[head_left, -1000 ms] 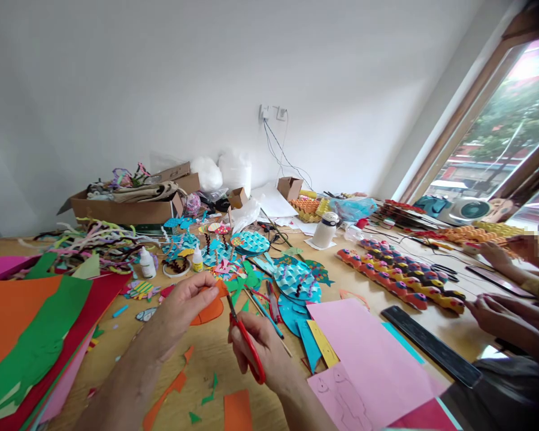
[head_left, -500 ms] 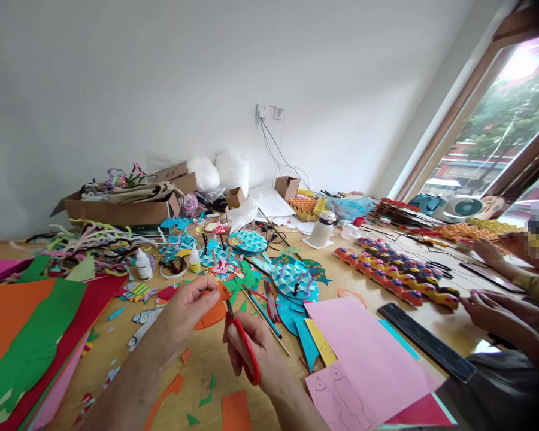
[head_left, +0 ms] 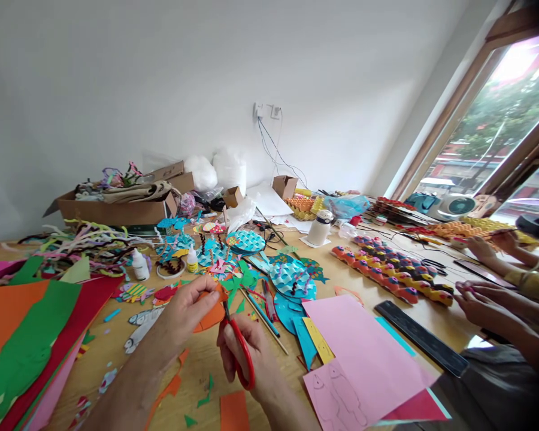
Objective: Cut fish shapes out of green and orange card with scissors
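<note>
My left hand (head_left: pixel 196 308) pinches a piece of orange paper (head_left: pixel 212 316) between thumb and fingers, over the middle of the table. Red-handled scissors (head_left: pixel 241 353) are gripped in my right hand (head_left: pixel 256 353). Their dark blades meet the edge of the orange paper, just right of my left fingertips. Part of the paper is hidden behind my left hand. Below my hands lie orange scraps (head_left: pixel 168 386), small green scraps (head_left: pixel 205 392) and an orange rectangle (head_left: pixel 234 412).
Coloured paper sheets (head_left: pixel 22 335) are stacked at left. Pink paper (head_left: pixel 363 353) with drawn fish and a black ruler-like bar (head_left: pixel 420 338) lie at right. Glue bottles (head_left: pixel 140 265) and blue woven paper fish (head_left: pixel 291 278) stand beyond. Another person's hands (head_left: pixel 489 305) work at far right.
The scissors and my right hand have shifted slightly left and down. My left hand keeps its pinch on the orange paper. The whole view has moved slightly.
</note>
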The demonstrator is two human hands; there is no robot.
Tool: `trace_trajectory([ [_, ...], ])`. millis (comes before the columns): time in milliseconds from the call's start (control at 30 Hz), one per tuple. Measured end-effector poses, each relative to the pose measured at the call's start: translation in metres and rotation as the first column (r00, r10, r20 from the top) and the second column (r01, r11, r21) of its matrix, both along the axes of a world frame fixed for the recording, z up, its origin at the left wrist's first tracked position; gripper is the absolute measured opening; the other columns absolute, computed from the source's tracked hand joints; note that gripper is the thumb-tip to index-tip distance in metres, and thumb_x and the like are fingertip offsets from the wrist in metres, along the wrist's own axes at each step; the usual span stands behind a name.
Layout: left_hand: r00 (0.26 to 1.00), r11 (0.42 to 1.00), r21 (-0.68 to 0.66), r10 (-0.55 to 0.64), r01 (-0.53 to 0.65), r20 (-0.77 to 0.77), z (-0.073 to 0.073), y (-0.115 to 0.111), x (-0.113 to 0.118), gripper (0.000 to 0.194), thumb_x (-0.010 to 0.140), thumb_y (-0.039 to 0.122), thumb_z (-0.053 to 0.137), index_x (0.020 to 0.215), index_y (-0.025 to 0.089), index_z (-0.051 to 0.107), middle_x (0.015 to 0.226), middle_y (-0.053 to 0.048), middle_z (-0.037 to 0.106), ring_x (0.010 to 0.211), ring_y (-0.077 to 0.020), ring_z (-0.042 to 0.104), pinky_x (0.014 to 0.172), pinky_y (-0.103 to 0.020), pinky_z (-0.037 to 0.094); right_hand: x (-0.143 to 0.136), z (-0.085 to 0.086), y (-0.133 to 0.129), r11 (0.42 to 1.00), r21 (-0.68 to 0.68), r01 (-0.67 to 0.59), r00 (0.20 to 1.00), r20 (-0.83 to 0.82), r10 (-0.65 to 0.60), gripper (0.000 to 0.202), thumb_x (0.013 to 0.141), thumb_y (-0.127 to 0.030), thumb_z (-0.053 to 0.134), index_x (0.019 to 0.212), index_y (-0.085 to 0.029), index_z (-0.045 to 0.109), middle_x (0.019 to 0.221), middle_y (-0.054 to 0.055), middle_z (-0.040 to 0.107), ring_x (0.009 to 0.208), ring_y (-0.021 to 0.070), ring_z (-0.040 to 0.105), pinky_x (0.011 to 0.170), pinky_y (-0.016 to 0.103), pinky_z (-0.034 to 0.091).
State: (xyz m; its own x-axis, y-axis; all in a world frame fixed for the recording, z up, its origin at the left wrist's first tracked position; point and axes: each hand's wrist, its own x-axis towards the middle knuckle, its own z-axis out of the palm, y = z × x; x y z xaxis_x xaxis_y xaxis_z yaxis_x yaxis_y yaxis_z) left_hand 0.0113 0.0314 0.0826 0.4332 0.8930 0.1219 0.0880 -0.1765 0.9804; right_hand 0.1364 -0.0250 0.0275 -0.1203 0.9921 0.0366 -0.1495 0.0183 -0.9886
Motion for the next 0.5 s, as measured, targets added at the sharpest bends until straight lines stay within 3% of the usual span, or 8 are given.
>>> trace_trajectory([
  [500,1.0,0.999,-0.026,-0.02,0.02,0.0,-0.0028,0.0018,0.0011,0.023,0.075,0.039,0.051,0.062,0.021,0.044,0.059,0.005,0.038,0.058,-0.0131,0.036,0.054,-0.024,0.03,-0.001,-0.005,-0.0002,1.0,-0.007,0.019,1.0,0.012,-0.019,0.051,0.075,-0.066,0.048,0.063,-0.017,0.047,0.037,-0.008,0.041,0.028,0.0033,0.031,0.032,0.016,0.019],
])
